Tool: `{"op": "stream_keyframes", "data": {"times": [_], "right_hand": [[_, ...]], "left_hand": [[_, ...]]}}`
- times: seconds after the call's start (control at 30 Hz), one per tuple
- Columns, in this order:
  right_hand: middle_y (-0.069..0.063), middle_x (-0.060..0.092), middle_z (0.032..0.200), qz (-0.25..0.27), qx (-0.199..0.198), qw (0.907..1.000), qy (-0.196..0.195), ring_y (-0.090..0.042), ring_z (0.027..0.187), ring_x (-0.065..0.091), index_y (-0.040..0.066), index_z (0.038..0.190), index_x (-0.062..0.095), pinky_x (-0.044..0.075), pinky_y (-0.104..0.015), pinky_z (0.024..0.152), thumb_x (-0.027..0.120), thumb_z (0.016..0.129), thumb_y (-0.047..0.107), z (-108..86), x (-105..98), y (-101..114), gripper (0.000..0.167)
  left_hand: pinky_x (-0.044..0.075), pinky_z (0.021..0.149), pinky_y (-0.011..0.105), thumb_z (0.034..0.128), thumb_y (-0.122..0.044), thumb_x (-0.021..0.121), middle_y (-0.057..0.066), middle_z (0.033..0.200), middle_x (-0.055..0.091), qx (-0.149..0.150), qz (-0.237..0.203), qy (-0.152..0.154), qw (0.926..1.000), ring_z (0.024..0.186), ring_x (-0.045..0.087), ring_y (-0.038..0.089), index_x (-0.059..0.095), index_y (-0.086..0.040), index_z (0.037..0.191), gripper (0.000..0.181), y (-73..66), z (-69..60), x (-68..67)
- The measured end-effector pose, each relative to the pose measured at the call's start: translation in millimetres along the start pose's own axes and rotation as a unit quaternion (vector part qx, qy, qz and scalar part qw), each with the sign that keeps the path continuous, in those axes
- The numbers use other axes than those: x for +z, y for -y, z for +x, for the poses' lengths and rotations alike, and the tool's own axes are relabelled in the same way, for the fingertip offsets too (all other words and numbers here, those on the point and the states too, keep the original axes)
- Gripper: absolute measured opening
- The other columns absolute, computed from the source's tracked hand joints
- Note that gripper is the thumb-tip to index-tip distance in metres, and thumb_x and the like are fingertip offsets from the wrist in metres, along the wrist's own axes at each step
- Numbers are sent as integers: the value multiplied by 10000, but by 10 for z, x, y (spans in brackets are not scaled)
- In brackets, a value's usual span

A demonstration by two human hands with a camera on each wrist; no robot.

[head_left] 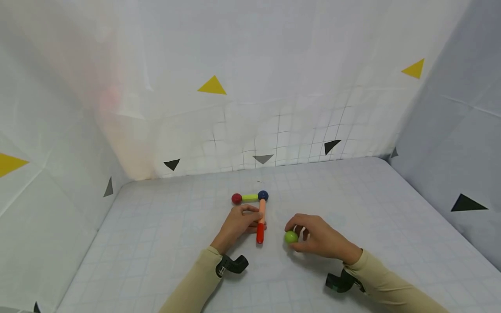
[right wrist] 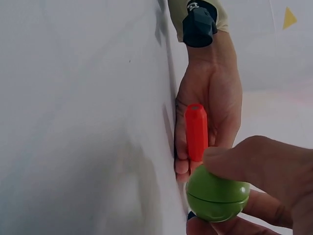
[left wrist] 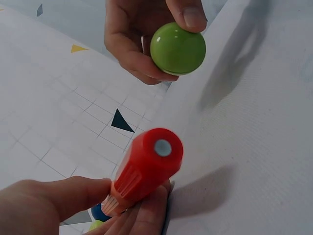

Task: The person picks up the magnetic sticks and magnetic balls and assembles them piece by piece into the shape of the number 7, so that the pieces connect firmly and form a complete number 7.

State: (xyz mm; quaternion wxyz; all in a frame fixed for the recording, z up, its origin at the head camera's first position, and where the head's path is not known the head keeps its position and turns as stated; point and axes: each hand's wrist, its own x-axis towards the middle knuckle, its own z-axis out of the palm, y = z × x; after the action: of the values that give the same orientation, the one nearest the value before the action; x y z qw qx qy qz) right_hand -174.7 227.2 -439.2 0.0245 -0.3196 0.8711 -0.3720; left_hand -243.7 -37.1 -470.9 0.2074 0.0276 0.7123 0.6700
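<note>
Between thumb and fingers my left hand (head_left: 240, 221) pinches the orange rod (head_left: 262, 209) of a jointed toy piece. A red rod (head_left: 260, 233) points from it toward me, and its end shows a pale round spot in the left wrist view. At the far end of the orange rod is a blue ball (head_left: 263, 195); a yellow-green rod (head_left: 249, 197) links that ball to a red ball (head_left: 236, 198) on the left. My right hand (head_left: 318, 237) grips a loose green ball (head_left: 291, 237) to the right of the red rod, apart from it.
The white, faintly gridded table (head_left: 156, 243) spreads around both hands. White sheets (head_left: 274, 52) with yellow and black triangles rise behind and at the sides. A dark wrist camera (head_left: 233, 264) sits on the left wrist, another camera (head_left: 341, 281) on the right.
</note>
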Motion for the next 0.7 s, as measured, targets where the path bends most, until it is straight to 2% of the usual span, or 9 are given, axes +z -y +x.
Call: {"op": "stream_keyframes", "data": {"times": [0.33, 0.7], "right_hand": [[65, 661, 1073, 136, -340, 9993, -59, -156, 894, 641, 77, 1150, 684, 589, -348, 704, 855, 881, 108, 91, 34, 146, 320], [110, 657, 1083, 162, -381, 9991, 79, -102, 914, 624, 96, 1172, 676, 580, -316, 723, 865, 876, 151, 202, 149, 254, 355]], "left_hand": [[607, 794, 329, 996, -187, 733, 148, 966, 762, 38, -26, 2, 10000, 871, 764, 258, 648, 11, 1263, 343, 7, -2, 4], [609, 786, 334, 993, -174, 729, 161, 965, 762, 115, -163, 48, 9998, 876, 761, 263, 647, 24, 1256, 340, 3, -9, -2]]}}
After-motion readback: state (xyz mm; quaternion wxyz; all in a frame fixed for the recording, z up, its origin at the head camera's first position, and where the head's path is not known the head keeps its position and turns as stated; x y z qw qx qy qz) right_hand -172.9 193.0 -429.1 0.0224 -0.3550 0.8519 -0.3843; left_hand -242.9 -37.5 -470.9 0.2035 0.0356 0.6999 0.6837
